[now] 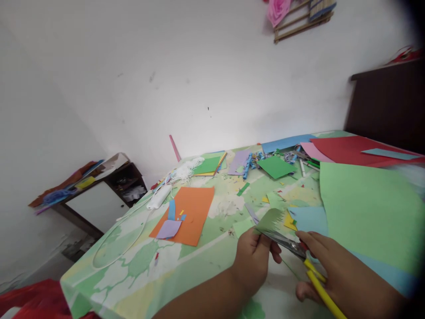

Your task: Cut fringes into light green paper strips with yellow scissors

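Note:
My left hand pinches a small piece of green paper whose far edge is cut into pointed fringes. In my right hand is a pair of scissors with yellow handles and metal blades. The blades reach left to the green paper, right by my left fingers; whether they are fully closed I cannot tell. Beyond my hands lie a light blue sheet and a yellow scrap. A large light green sheet spreads out to the right of them.
An orange sheet carries a lilac piece. Behind it are a white power strip with a cable and white shredded strands. Green paper, red sheets and small scraps lie toward the wall. A low cabinet stands left.

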Available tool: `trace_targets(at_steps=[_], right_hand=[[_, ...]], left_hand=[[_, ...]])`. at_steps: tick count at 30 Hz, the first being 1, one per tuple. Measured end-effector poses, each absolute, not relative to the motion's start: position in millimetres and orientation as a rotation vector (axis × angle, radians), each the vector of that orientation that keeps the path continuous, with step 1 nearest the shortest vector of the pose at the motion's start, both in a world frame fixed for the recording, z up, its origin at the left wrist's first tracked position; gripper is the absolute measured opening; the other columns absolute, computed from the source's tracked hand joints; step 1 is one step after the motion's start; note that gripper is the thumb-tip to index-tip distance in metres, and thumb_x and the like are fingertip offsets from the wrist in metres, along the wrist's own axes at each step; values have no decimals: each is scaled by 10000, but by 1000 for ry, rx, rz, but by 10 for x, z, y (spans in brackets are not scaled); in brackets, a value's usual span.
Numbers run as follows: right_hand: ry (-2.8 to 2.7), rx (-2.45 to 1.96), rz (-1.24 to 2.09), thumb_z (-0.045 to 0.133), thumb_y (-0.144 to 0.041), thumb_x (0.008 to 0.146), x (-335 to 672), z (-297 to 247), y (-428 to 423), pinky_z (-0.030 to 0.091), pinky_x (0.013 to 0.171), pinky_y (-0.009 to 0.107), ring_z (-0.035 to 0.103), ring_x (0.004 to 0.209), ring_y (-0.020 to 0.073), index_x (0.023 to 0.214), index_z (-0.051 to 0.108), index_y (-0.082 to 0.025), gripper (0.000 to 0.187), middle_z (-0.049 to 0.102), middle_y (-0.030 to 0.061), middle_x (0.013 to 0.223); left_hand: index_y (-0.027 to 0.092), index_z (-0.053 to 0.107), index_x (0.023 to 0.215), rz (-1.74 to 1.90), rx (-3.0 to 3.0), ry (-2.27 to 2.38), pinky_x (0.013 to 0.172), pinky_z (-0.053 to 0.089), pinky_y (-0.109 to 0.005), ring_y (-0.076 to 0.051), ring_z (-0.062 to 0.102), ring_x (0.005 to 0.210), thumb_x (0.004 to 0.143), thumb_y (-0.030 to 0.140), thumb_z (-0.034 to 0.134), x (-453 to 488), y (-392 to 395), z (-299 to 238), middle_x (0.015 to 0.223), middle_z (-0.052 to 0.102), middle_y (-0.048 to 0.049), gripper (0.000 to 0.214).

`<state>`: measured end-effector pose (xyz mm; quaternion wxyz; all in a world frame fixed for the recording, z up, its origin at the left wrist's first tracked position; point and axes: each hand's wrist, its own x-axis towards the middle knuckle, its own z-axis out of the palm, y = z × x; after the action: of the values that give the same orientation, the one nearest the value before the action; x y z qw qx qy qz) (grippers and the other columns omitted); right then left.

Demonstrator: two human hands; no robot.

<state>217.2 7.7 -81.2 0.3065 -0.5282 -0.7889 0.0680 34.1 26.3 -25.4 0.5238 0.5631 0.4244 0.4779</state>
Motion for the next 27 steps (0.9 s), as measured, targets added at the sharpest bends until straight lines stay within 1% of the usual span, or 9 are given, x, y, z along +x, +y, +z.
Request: trace_targets(at_steps=[3, 6, 9, 11, 15, 19, 23, 27], right_hand=[[-2106, -1408, 179, 794, -482, 591, 2178, -775, 96, 529, 863, 397, 597, 1010, 298, 1203, 576, -154, 728, 608, 130, 1132], [-2105, -1431, 170, 790, -465, 593, 2185, -727, 121, 525, 873, 406, 589, 1019, 314, 1213, 577, -139, 732, 604, 139, 1128], [-2098, -1455, 163, 781, -427, 589, 2193, -686, 147, 522, 878, 408, 581, 1032, 326, 1203, 589, -130, 708, 602, 147, 1127], [-2098, -1467, 167, 774, -436, 589, 2200, -668, 159, 529, 862, 409, 582, 1030, 333, 1185, 601, -128, 692, 602, 152, 1131], [-2089, -1484, 179, 763, -422, 595, 2212, -659, 177, 531, 850, 407, 596, 995, 317, 1146, 616, -143, 635, 618, 134, 1097], [-2061, -1498, 181, 759, -408, 586, 2219, -682, 202, 520, 873, 422, 593, 1004, 318, 1138, 610, -143, 631, 622, 131, 1095], [-2032, -1517, 188, 743, -396, 596, 2219, -708, 210, 532, 853, 401, 603, 1002, 305, 1144, 598, -160, 614, 615, 129, 1128], [-2021, -1527, 190, 718, -415, 612, 2224, -710, 208, 529, 856, 420, 597, 1016, 323, 1135, 600, -161, 594, 614, 138, 1131]], left_hand=[[182, 487, 574, 1134, 1320, 1008, 543, 391, -255, -107, 452, 473, 758, 716, 509, 347, 277, -248, 495, 480, 13, 566], [180, 478, 554, 1121, 1295, 991, 542, 381, -254, -102, 443, 464, 747, 710, 531, 343, 286, -250, 484, 470, 15, 566], [178, 483, 563, 1106, 1272, 962, 535, 372, -256, -99, 440, 455, 723, 718, 552, 331, 296, -247, 486, 471, 16, 567], [176, 486, 563, 1094, 1257, 945, 526, 366, -257, -97, 438, 449, 714, 717, 564, 323, 309, -244, 492, 471, 15, 567], [171, 490, 547, 1077, 1234, 915, 501, 357, -259, -93, 429, 430, 680, 720, 596, 317, 344, -247, 490, 473, 12, 575], [169, 485, 538, 1074, 1214, 903, 482, 332, -253, -88, 411, 416, 684, 701, 608, 323, 363, -258, 461, 457, 18, 565], [169, 477, 585, 1101, 1197, 889, 507, 322, -246, -79, 404, 458, 680, 678, 626, 332, 365, -255, 498, 465, 23, 538], [172, 470, 613, 1079, 1193, 883, 505, 313, -242, -75, 403, 467, 687, 625, 636, 317, 388, -249, 522, 484, 21, 488]])
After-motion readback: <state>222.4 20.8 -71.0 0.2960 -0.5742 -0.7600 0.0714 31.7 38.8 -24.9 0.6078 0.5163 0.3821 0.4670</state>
